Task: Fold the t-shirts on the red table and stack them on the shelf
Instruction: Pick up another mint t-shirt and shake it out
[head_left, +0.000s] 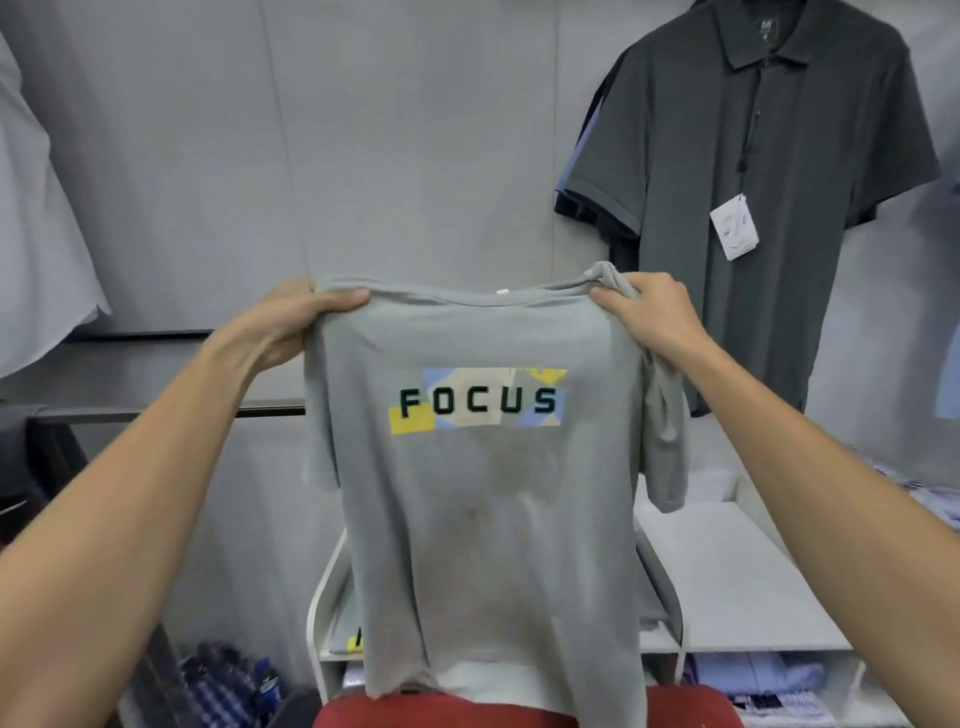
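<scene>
The grey "FOCUS" t-shirt (483, 493) hung in the air, held up by its shoulders: the left hand (291, 325) pinched the left shoulder seam with its thumb across the front, and the right hand (649, 317) gripped the bunched right shoulder, both hands closed on cloth. The shirt's hem reached down to the red bench (691, 706), of which only a strip showed at the bottom edge (the rest was cut off). Behind the shirt stood a white shelf (727, 577), its top bare to the right of the shirt, the part behind the shirt hidden. To the left of the shirt a grey folded garment (345, 631) peeked out on that shelf. Below, the shelf's compartments held folded light-blue shirts (753, 675), hard to make out. Above the shirt's right shoulder a dark polo shirt (769, 182) hung on the wall with a white tag (733, 226).
</scene>
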